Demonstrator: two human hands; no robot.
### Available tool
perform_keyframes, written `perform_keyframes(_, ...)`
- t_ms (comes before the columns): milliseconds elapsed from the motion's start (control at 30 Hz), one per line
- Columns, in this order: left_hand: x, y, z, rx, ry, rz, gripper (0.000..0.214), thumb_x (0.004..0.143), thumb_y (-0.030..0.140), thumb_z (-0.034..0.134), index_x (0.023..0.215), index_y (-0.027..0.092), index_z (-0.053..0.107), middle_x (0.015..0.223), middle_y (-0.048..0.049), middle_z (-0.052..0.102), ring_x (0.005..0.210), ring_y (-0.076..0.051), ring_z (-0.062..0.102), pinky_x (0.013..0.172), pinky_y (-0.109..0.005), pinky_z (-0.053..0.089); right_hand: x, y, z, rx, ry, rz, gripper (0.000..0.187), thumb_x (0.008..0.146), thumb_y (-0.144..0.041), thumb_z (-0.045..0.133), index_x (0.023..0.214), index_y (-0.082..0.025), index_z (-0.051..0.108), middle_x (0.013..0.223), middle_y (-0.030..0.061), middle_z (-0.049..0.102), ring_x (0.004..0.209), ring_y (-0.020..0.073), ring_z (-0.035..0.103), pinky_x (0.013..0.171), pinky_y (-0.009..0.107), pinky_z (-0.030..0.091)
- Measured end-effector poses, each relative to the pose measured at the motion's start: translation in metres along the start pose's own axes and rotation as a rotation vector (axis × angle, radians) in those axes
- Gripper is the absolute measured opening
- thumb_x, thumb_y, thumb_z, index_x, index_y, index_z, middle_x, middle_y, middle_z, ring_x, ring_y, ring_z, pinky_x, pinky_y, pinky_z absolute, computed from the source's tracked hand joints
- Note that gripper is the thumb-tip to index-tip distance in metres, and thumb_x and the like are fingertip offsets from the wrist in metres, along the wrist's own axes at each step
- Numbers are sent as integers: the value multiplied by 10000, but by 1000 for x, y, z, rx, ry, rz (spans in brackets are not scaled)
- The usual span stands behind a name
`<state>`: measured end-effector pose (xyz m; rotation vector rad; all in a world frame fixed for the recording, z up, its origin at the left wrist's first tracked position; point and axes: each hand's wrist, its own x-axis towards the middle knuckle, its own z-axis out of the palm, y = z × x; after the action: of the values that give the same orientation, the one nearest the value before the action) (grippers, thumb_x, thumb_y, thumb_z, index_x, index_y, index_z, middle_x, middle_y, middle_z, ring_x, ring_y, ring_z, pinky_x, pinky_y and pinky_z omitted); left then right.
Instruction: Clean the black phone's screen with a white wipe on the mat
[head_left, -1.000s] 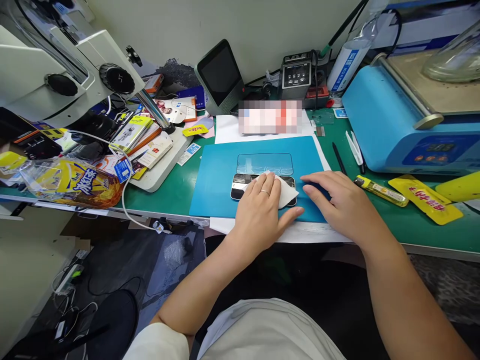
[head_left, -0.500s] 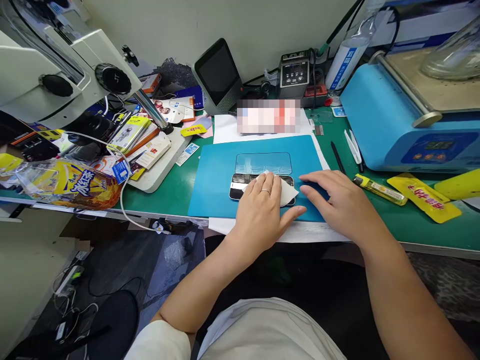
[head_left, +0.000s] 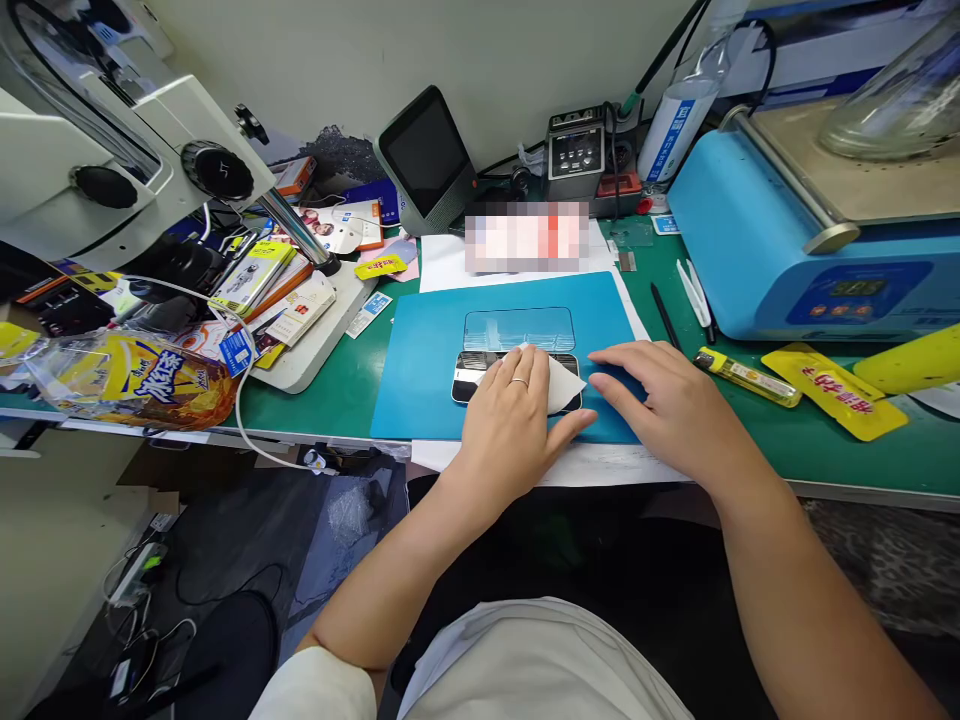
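My left hand [head_left: 504,415] presses a white wipe [head_left: 565,386] onto a phone [head_left: 466,376] lying crosswise on a blue mat [head_left: 420,330]. Its fingers are together over the wipe, and the thumb sticks out to the right. The wipe and hand hide the phone's middle; its dark left end shows. Just behind the phone lies a clear, dark-edged screen protector or similar thin sheet [head_left: 517,328]. Off the phone's right end, my right hand [head_left: 660,405] hovers or rests over the mat's edge, open, thumb apart from the fingers, with nothing in it.
White paper [head_left: 600,465] lies under the mat. To the right are a black pen [head_left: 664,315], white tweezers [head_left: 694,295], a yellow tube [head_left: 748,377], a yellow packet [head_left: 832,392] and a blue heating machine [head_left: 750,260]. A microscope [head_left: 202,140] and bagged bottle [head_left: 142,380] stand left.
The whole view has shifted a little to the left. My left hand and the wipe have slid very slightly left over the phone. My right hand keeps its open pose.
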<state>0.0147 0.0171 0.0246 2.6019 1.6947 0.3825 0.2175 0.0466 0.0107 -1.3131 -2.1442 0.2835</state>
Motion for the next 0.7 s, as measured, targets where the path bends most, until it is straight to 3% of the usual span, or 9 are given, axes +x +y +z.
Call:
perform_keyframes(267, -29, 9, -5, 35, 31, 25, 832, 1041, 671, 403, 1494, -22, 486, 1575, -255, 502, 1497, -344, 466, 1219, -468, 414, 0, -1, 0, 5, 0, -13, 292, 1033, -385, 519, 1144, -189, 706, 1115, 129, 764, 1079, 318, 674, 918, 473, 532)
perform_keyframes(533, 3, -1, -2, -15, -17, 68, 842, 1039, 699, 384, 1524, 16, 467, 1565, -227, 527, 1490, -328, 479, 1232, -465, 385, -1, 2, 1, -5, 8, -28, 290, 1029, -384, 539, 1139, -173, 705, 1102, 136, 759, 1060, 315, 674, 918, 461, 529)
perform_keyframes(700, -23, 11, -8, -51, -2, 95, 843, 1023, 713, 411, 1496, 20, 498, 1565, -217, 532, 1494, -337, 470, 1227, -467, 395, 0, 0, 0, -9, 9, -22, 288, 1038, -377, 514, 1133, -180, 702, 1095, 135, 764, 1064, 314, 679, 907, 454, 534)
